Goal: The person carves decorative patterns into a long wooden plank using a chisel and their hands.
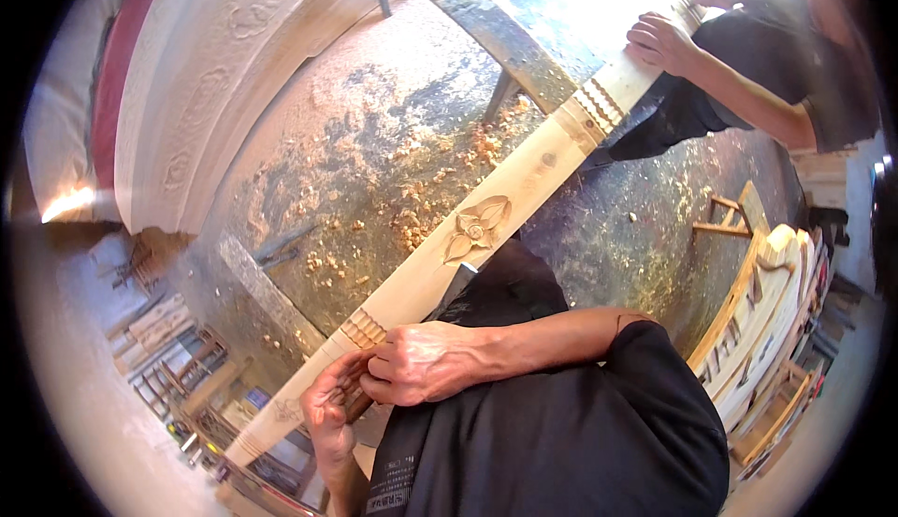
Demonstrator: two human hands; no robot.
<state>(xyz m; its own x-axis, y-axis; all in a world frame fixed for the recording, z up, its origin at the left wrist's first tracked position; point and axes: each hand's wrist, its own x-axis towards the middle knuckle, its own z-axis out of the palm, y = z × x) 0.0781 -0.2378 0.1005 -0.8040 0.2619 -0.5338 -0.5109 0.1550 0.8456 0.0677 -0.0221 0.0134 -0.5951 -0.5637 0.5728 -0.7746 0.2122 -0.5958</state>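
A long pale wooden beam (514,194) runs diagonally from lower left to upper right, bearing a carved flower (475,229) and notched bands. My right hand (421,363) is closed at the beam's near edge, just below a notched band. My left hand (332,405), fingers curled, meets it from the left; a brown piece shows partly beneath them, and what they grip is mostly hidden. At the upper right a co-worker's hand (659,45) rests on the beam's far part.
Carved pale panels (196,68) stand at left. A worn trestle (468,21) reaches under the beam. Shavings (407,152) litter the floor. The co-worker (767,68) is at upper right, stacked boards (758,321) at right, stools and timber (187,367) at lower left.
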